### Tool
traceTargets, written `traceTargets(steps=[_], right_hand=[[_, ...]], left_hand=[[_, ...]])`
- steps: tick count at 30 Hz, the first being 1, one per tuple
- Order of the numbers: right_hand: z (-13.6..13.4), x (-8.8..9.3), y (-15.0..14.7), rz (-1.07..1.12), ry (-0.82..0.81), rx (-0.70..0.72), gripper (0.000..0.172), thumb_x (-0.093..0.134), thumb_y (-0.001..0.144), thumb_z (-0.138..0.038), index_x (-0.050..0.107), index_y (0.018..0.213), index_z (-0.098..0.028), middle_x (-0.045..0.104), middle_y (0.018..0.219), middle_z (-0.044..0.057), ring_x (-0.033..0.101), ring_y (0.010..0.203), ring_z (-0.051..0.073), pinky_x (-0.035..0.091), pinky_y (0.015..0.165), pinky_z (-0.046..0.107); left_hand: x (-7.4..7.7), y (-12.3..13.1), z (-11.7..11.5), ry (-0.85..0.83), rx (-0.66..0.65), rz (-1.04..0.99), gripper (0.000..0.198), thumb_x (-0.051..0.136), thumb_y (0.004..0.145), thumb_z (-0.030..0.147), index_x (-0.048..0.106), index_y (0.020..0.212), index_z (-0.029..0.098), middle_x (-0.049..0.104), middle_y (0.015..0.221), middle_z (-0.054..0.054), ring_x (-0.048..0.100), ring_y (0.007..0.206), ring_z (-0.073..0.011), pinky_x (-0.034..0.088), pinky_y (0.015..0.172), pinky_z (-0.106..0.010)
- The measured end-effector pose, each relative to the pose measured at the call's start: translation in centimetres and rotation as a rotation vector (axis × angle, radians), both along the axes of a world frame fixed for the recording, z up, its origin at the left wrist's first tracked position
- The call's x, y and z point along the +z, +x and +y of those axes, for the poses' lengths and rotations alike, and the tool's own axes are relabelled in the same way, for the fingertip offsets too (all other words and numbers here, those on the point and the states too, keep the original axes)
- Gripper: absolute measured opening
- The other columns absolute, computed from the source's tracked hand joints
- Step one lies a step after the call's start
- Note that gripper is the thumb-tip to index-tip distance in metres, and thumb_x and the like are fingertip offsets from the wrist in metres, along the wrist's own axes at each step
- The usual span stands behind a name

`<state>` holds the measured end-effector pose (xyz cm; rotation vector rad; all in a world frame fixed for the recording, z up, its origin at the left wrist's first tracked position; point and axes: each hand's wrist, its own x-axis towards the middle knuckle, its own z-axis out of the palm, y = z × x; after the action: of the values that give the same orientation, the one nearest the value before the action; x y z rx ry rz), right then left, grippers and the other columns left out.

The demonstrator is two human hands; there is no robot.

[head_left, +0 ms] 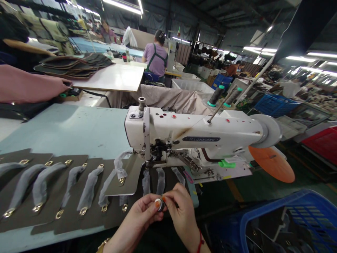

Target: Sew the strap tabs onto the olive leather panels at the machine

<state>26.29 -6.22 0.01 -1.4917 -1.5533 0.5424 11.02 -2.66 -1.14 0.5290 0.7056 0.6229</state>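
Note:
Both my hands meet low in the view in front of a white sewing machine point(195, 138). My left hand point(140, 214) pinches a small round metal piece point(159, 203), perhaps a bobbin, between thumb and fingers. My right hand point(179, 211) is closed too, its fingertips pressed on the same piece from the right. A row of several dark leather panels point(50, 203) with wrapped handles and gold rings lies on the table to the left, and one panel point(129, 179) sits under the machine's foot.
A blue plastic crate point(279, 225) stands at lower right. Thread cones point(217, 95) sit behind the machine. A co-worker's arm point(31, 88) reaches in at upper left. Another person in a purple shirt point(156, 58) sits further back by a white table with stacked dark pieces.

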Motion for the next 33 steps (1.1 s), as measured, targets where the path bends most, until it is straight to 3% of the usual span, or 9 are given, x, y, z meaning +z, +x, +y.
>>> traceTargets(steps=[7, 12, 16, 18, 20, 24, 28, 31, 33], right_hand=[[0.0, -0.7, -0.8, -0.249, -0.005, -0.076, 0.019, 0.044, 0.089, -0.009, 0.055, 0.075, -0.017, 0.049, 0.077, 0.003, 0.048, 0.077, 0.018, 0.037, 0.067, 0.029], [-1.2, 0.1, 0.4, -0.069, -0.164, -0.039, 0.018, 0.049, 0.087, -0.009, 0.056, 0.074, -0.018, 0.052, 0.079, 0.002, 0.052, 0.075, 0.015, 0.039, 0.066, 0.026], [-2.2, 1.3, 1.3, 0.132, -0.171, -0.005, 0.02, 0.048, 0.092, -0.016, 0.062, 0.104, -0.023, 0.056, 0.108, 0.005, 0.056, 0.083, 0.013, 0.045, 0.069, 0.023], [-2.4, 1.5, 0.9, 0.197, -0.132, 0.004, 0.029, 0.045, 0.094, -0.018, 0.056, 0.12, -0.027, 0.049, 0.128, 0.006, 0.057, 0.086, 0.013, 0.047, 0.072, 0.023], [-2.2, 1.5, -0.1, 0.262, -0.14, 0.077, 0.034, 0.044, 0.094, -0.02, 0.052, 0.126, -0.029, 0.045, 0.134, 0.007, 0.058, 0.086, 0.013, 0.05, 0.074, 0.024], [-1.1, 0.4, -2.6, 0.437, -0.211, 0.144, 0.025, 0.055, 0.09, -0.028, 0.062, 0.114, -0.023, 0.059, 0.108, 0.008, 0.062, 0.08, 0.015, 0.053, 0.068, 0.024], [-0.1, -1.5, -4.3, 0.655, -0.267, 0.111, 0.025, 0.065, 0.084, -0.039, 0.066, 0.095, -0.017, 0.063, 0.076, 0.003, 0.059, 0.057, 0.012, 0.049, 0.052, 0.021], [0.9, -2.4, -4.1, 0.621, -0.306, 0.064, 0.027, 0.068, 0.081, -0.039, 0.066, 0.092, -0.015, 0.064, 0.067, 0.002, 0.057, 0.052, 0.012, 0.047, 0.048, 0.02], [2.3, -2.6, -3.1, 0.465, -0.245, -0.005, 0.024, 0.065, 0.083, -0.037, 0.067, 0.091, -0.014, 0.065, 0.069, 0.004, 0.06, 0.056, 0.014, 0.048, 0.05, 0.021]], left_hand=[[-0.7, -0.7, 0.4, 0.053, 0.0, 0.054, 0.027, 0.079, 0.07, 0.034, 0.069, 0.085, 0.014, 0.07, 0.08, -0.006, 0.061, 0.07, -0.0112, 0.051, 0.068, -0.021], [-0.4, -0.9, 0.5, 0.151, -0.007, 0.081, 0.025, 0.076, 0.074, 0.035, 0.069, 0.088, 0.016, 0.068, 0.083, -0.005, 0.059, 0.073, -0.012, 0.05, 0.07, -0.022], [0.3, -1.4, 1.0, 0.369, 0.038, 0.151, 0.017, 0.074, 0.076, 0.033, 0.069, 0.085, 0.019, 0.06, 0.084, 0.0, 0.055, 0.07, -0.0093, 0.047, 0.067, -0.017], [0.4, -1.8, 1.3, 0.457, 0.049, 0.166, 0.014, 0.072, 0.078, 0.032, 0.069, 0.085, 0.02, 0.057, 0.082, 0.002, 0.054, 0.07, -0.0084, 0.045, 0.064, -0.015], [0.3, -2.1, 1.3, 0.513, 0.052, 0.193, 0.013, 0.071, 0.078, 0.03, 0.069, 0.086, 0.021, 0.057, 0.08, 0.002, 0.055, 0.072, -0.0093, 0.044, 0.066, -0.016], [-0.1, -2.8, 1.1, 0.496, 0.111, 0.23, 0.023, 0.074, 0.075, 0.031, 0.064, 0.094, 0.022, 0.061, 0.08, 0.002, 0.058, 0.073, -0.0131, 0.047, 0.067, -0.02], [-0.5, -3.3, 1.4, 0.46, 0.151, 0.202, 0.023, 0.075, 0.073, 0.033, 0.058, 0.08, 0.02, 0.056, 0.068, 0.004, 0.052, 0.061, -0.0112, 0.044, 0.057, -0.02], [-0.8, -3.5, 2.1, 0.487, 0.16, 0.255, 0.022, 0.076, 0.072, 0.031, 0.061, 0.085, 0.02, 0.059, 0.075, 0.001, 0.054, 0.069, -0.0133, 0.045, 0.063, -0.021], [-0.5, -3.9, 2.4, 0.488, 0.186, 0.31, 0.026, 0.074, 0.074, 0.034, 0.063, 0.093, 0.021, 0.062, 0.082, -0.001, 0.056, 0.075, -0.0161, 0.046, 0.066, -0.023]])
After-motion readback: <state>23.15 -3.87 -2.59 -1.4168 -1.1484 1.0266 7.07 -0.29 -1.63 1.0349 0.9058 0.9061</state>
